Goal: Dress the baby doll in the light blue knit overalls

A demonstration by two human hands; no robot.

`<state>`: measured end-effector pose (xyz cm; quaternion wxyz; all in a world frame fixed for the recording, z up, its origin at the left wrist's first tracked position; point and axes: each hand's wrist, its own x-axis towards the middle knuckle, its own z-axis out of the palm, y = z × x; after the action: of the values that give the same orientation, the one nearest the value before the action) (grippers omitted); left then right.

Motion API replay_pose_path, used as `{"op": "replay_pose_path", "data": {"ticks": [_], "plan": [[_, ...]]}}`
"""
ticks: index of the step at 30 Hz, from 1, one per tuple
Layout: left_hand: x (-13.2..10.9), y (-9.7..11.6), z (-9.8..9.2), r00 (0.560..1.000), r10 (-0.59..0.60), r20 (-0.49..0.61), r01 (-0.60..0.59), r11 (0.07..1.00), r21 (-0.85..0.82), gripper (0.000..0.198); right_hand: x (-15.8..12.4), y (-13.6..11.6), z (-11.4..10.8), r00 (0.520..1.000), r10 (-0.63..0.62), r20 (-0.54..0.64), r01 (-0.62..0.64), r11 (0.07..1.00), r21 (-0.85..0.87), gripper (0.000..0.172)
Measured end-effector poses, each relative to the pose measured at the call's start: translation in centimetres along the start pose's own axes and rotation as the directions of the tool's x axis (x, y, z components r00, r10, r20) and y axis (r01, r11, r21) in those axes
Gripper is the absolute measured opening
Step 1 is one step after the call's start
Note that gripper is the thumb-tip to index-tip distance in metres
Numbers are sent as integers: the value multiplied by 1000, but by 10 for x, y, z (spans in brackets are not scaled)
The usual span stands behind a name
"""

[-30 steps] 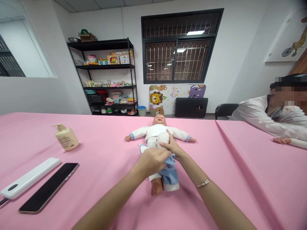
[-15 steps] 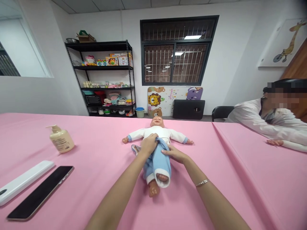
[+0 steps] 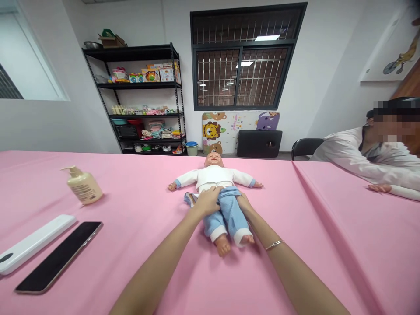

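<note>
A baby doll [image 3: 215, 174] lies on its back on the pink-covered table, head away from me and arms spread. It wears a white top with blue cuffs. Light blue trousers [image 3: 231, 210] with white hems cover its legs, and both feet stick out toward me. My left hand [image 3: 209, 200] grips the waistband near the middle, fingers closed on the cloth. At the right edge of the waistband my right hand [image 3: 244, 203] is closed on the trousers, its fingers partly hidden behind them. A bunched blue flap of cloth [image 3: 189, 199] lies by the doll's hip, left of my left hand.
To the left stand a cream pump bottle [image 3: 84, 188], a white oblong device [image 3: 36, 243] and a black phone [image 3: 61, 258]. A person in white [image 3: 344, 148] leans on the table at the right. Behind are a black shelf rack [image 3: 134, 85] and a lidded bin [image 3: 191, 148].
The trousers sit higher and flatter, and the doll's right-side foot now pokes out of its hem. The legs have swung to the right. My right hand has moved to the waistband's right edge.
</note>
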<state>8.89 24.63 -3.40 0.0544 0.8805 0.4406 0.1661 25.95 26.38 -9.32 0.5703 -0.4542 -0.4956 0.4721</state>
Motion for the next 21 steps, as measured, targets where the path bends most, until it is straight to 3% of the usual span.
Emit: {"op": "replay_pose_path", "data": {"ticks": [3, 6, 8, 10, 12, 14, 15, 16, 17, 19, 21], "plan": [[7, 7, 11, 998, -54, -40, 57, 996, 70, 35, 1, 3, -6, 999, 30, -32, -33, 995, -97, 42], [15, 14, 15, 996, -92, -23, 94, 989, 118, 23, 3, 9, -12, 1000, 19, -20, -24, 971, -237, 37], [18, 18, 14, 998, -18, -63, 28, 988, 149, 24, 5, 11, -18, 1000, -8, -1, 8, 952, -305, 34], [18, 17, 12, 981, 57, -186, -26, 986, 164, 29, 6, 12, -24, 999, -50, -17, 42, 939, -341, 31], [15, 7, 9, 926, -2, -377, 47, 993, 111, 36, 6, 12, -30, 988, -124, -92, 80, 921, -381, 30], [11, -10, 8, 821, -232, -522, 223, 971, -82, 55, 5, 11, -32, 959, -242, -150, 164, 900, -404, 34], [8, -20, 9, 763, -378, -525, 301, 926, -229, 67, 5, 10, -31, 943, -297, -149, 219, 893, -394, 39], [4, -30, 10, 725, -512, -461, 348, 850, -396, 75, 5, 9, -29, 937, -327, -125, 264, 894, -364, 43], [1, -39, 12, 735, -590, -333, 349, 751, -561, 77, 5, 9, -26, 945, -317, -81, 278, 908, -315, 45], [-8, -52, 16, 850, -525, -50, 266, 508, -819, 68, 7, 8, -20, 980, -199, 15, 197, 954, -225, 40], [-17, -58, 19, 927, -368, 78, 191, 281, -941, 57, 7, 8, -14, 996, -68, 64, 80, 977, -196, 34]]}}
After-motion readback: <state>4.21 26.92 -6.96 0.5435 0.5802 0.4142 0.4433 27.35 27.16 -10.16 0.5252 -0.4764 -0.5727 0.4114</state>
